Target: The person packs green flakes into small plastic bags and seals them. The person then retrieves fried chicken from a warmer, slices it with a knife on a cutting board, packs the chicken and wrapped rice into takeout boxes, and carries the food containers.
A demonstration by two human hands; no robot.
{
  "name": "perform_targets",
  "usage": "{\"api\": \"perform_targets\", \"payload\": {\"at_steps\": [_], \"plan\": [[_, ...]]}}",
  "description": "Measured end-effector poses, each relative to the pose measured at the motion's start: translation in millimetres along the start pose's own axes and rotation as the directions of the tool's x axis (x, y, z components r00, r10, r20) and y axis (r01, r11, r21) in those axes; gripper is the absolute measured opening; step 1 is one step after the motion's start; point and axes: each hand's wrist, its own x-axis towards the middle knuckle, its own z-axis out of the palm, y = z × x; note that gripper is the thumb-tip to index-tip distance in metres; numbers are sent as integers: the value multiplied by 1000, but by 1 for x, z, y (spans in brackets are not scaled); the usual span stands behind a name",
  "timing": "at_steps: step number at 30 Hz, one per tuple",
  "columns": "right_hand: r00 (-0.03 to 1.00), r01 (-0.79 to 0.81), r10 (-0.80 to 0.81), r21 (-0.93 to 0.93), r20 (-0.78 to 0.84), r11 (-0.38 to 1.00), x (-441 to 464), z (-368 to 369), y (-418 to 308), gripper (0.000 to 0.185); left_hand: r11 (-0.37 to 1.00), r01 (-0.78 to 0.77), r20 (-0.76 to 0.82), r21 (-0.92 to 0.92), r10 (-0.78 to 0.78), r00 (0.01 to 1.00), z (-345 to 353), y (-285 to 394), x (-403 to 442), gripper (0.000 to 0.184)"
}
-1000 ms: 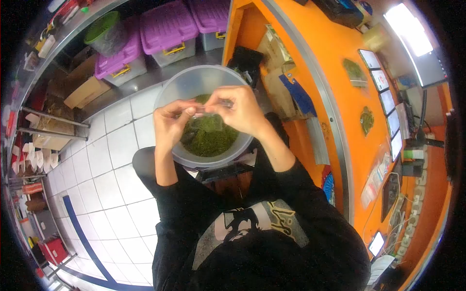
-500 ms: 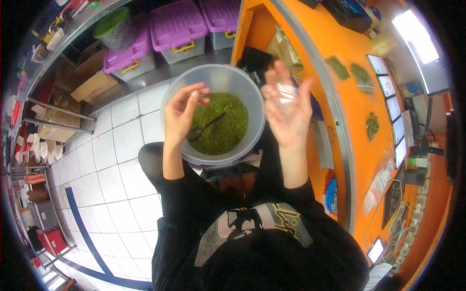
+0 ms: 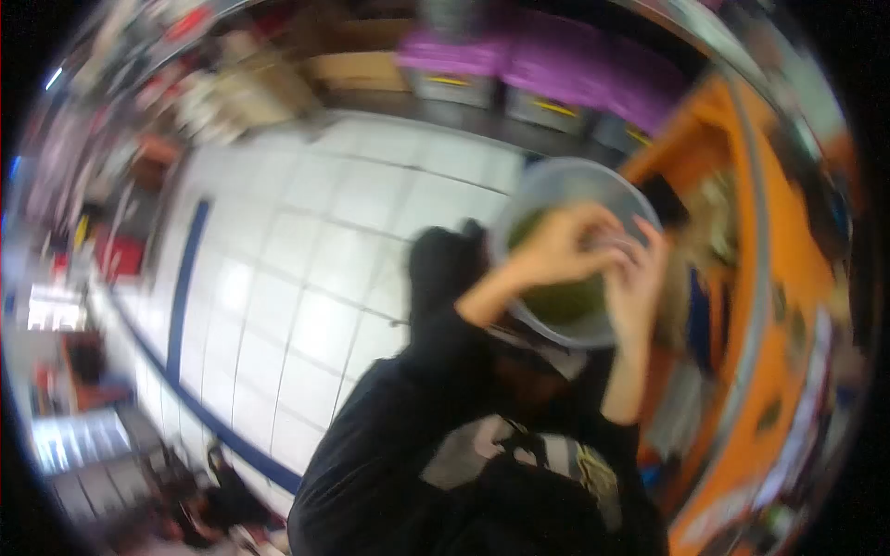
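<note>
Above the round translucent bucket (image 3: 640,199), my left hand (image 3: 556,248) and my right hand (image 3: 638,278) meet, their curled fingers pinched close together. Between the fingertips shows a pale bit of a small clear plastic bag (image 3: 601,242), mostly hidden and blurred. Both hands are shut on it. Shredded green herb (image 3: 567,302) lies in the bucket beneath, partly covered by my hands. The dark spoon seen in the herb earlier cannot be made out now. The bucket stands between my legs.
Purple-lidded storage boxes (image 3: 547,65) line the far side. To the right curves an orange desk (image 3: 742,371) with flat green packets on it. White floor tiles (image 3: 306,250) spread to the left. At the lower left, a person in dark clothing (image 3: 232,491) is blurred.
My hands have moved from apart to together over the bucket, and the left now meets the plastic bag that was in the right. My view has turned left, so the scene is blurred.
</note>
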Motion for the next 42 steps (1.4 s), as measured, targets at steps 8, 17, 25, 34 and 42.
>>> {"api": "perform_targets", "payload": {"at_steps": [8, 17, 25, 34, 42], "plan": [[988, -148, 153, -154, 22, 977, 14, -25, 15, 43, 991, 65, -61, -115, -72, 996, -14, -11, -7, 15], [896, 185, -438, -841, -67, 508, 3, 9, 0, 21, 963, 141, -212, -229, -190, 959, -8, -14, -9, 12], [997, -24, 23, 4, 75, 1000, 12, -1, 16, 25, 989, 99, -190, -106, -118, 975, -6, -6, -8, 13], [988, -150, 151, -8, 23, 989, 10, -14, 28, 16, 999, 42, -95, 10, -41, 995, -4, -10, -9, 14], [985, -41, -24, -362, -174, 931, 27, -1, 23, 13, 1000, -7, -379, 25, 16, 925, 17, -6, -5, 12]]}}
